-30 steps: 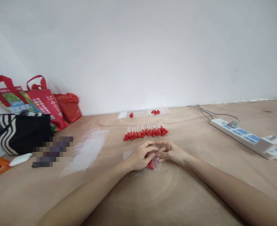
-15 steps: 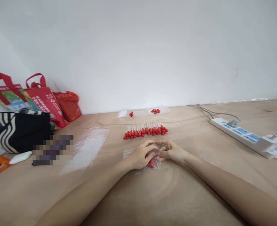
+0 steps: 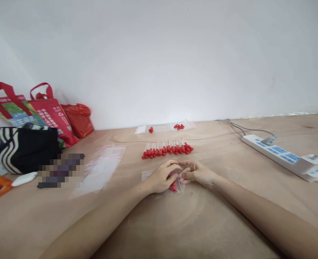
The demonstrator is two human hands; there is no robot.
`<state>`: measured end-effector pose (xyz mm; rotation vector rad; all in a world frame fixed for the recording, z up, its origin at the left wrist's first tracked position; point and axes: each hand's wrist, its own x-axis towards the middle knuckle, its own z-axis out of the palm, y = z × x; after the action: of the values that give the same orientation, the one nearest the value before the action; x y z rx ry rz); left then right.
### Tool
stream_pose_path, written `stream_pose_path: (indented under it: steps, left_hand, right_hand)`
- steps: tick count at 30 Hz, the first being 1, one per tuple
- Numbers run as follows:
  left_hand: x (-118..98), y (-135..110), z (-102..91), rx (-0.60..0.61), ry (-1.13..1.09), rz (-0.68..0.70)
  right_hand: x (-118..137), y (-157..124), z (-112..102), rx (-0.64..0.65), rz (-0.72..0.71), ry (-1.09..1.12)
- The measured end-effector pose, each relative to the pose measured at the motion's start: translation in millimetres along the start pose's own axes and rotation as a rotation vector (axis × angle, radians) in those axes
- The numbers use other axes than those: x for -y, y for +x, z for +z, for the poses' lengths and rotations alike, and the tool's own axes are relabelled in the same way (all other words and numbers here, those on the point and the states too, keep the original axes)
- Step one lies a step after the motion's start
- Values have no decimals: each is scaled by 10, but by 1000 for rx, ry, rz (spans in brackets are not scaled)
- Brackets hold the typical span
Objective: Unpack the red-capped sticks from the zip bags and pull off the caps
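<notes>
Low over the table, my left hand [image 3: 162,178] curls over a clear plastic zip bag [image 3: 180,187] with red-tipped sticks in it. My right hand [image 3: 198,173] pinches the right end of the same bag, its fingertips close to those of my left. Part of the bag and its contents is hidden under my left fingers. Just beyond my hands lies a row of red-headed sticks [image 3: 166,149] with pale stems pointing to the wall. A striped clear bag corner [image 3: 147,175] shows by my left wrist.
Flat clear bags [image 3: 102,169] lie at the left, near a blurred dark item [image 3: 61,171] and a white mouse-like object [image 3: 24,179]. Shopping bags [image 3: 50,117] and a black bag [image 3: 30,147] stand behind. A plugged-in power strip [image 3: 283,156] lies right. Red pieces [image 3: 178,126] rest on bags by the wall.
Almost nothing differs. Both hands stay at the bag with only slight finger motion, and the view has shifted very slightly.
</notes>
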<state>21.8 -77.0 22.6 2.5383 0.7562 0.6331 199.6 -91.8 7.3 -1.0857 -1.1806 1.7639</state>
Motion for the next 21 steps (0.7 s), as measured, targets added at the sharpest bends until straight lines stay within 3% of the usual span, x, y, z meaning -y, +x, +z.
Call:
stream_pose_path:
  steps: [21]
  left_hand:
    - [60,2,28,-5,14,26]
  right_hand:
    - [9,-10,-6,16,17,-5]
